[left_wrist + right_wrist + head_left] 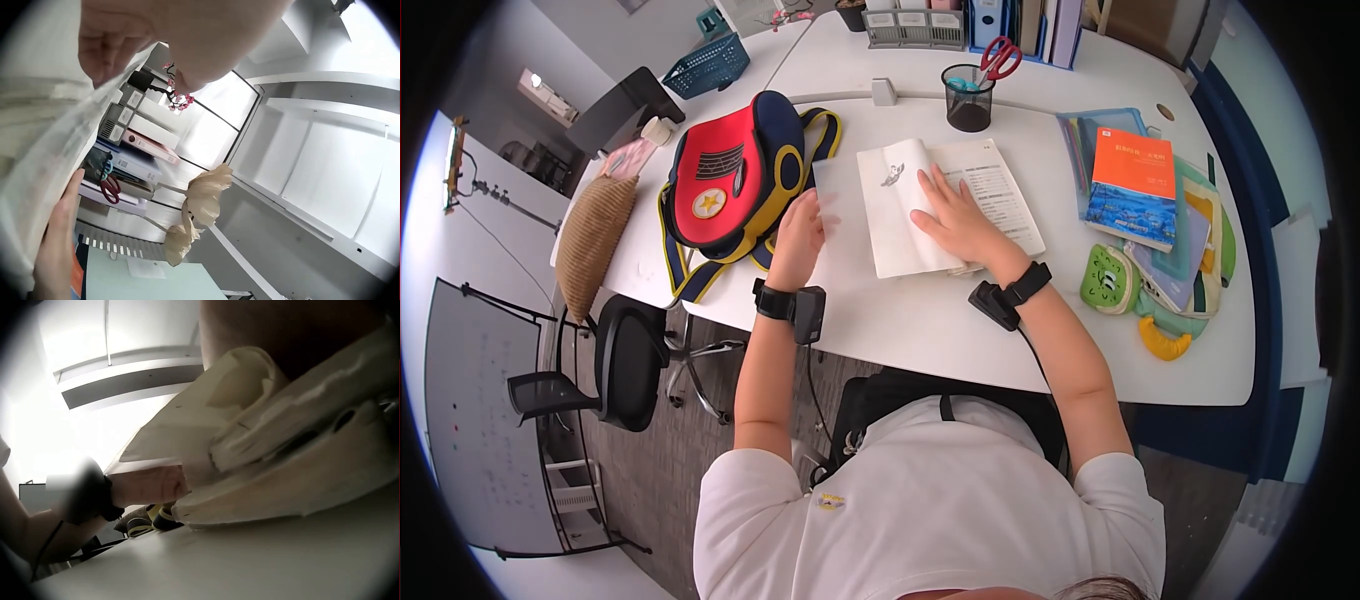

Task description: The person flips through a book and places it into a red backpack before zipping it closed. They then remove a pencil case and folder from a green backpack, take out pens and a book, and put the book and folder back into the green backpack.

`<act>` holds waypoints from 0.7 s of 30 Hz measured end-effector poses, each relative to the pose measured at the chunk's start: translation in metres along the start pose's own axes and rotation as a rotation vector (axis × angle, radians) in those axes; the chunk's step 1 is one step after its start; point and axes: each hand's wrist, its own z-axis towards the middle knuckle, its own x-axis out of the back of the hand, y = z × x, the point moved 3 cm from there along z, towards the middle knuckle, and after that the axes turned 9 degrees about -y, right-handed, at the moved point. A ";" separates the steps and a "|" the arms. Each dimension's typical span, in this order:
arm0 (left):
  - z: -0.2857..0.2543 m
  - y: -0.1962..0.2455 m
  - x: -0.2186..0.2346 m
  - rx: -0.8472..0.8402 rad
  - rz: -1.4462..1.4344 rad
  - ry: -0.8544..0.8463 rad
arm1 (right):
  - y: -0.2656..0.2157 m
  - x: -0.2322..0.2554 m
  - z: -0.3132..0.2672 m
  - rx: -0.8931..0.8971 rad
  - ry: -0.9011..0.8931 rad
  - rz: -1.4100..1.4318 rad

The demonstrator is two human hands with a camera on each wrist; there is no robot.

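Observation:
An open book (pixel 890 245) lies on the white table in front of the person, with a small drawing on one page and printed text on the right page. Across its middle, the right hand (pixel 956 222) rests palm down with fingers spread. Beside the book's left edge is the left hand (pixel 797 240), fingers loosely bent and slightly blurred. From the left wrist, the thumb stands apart from the bent fingers, which overlap the page edge (pixel 81 140). In the right wrist view a page (pixel 187 419) arches up, and the left hand (pixel 150 485) shows behind it.
A red and navy backpack (pixel 720 180) stands left of the book. Behind it is a mesh cup (pixel 968 105) with red scissors (pixel 1001 60). An orange and blue book (pixel 1133 185) lies at right, near a green pouch (pixel 1110 278) and folders.

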 end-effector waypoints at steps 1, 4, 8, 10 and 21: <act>0.002 0.003 -0.004 -0.012 -0.073 -0.099 | 0.001 -0.001 0.001 0.005 0.012 0.028; 0.001 0.013 -0.042 -0.032 -0.390 -0.173 | 0.002 -0.002 0.004 0.020 0.045 0.152; 0.013 -0.003 -0.073 -0.023 -0.623 -0.359 | 0.001 -0.004 0.006 0.044 0.065 0.311; 0.020 -0.013 -0.082 0.009 -0.533 -0.263 | 0.001 -0.007 0.007 0.042 0.078 0.324; 0.017 -0.021 -0.097 -0.055 -0.599 -0.131 | -0.007 -0.016 0.016 0.013 0.104 0.278</act>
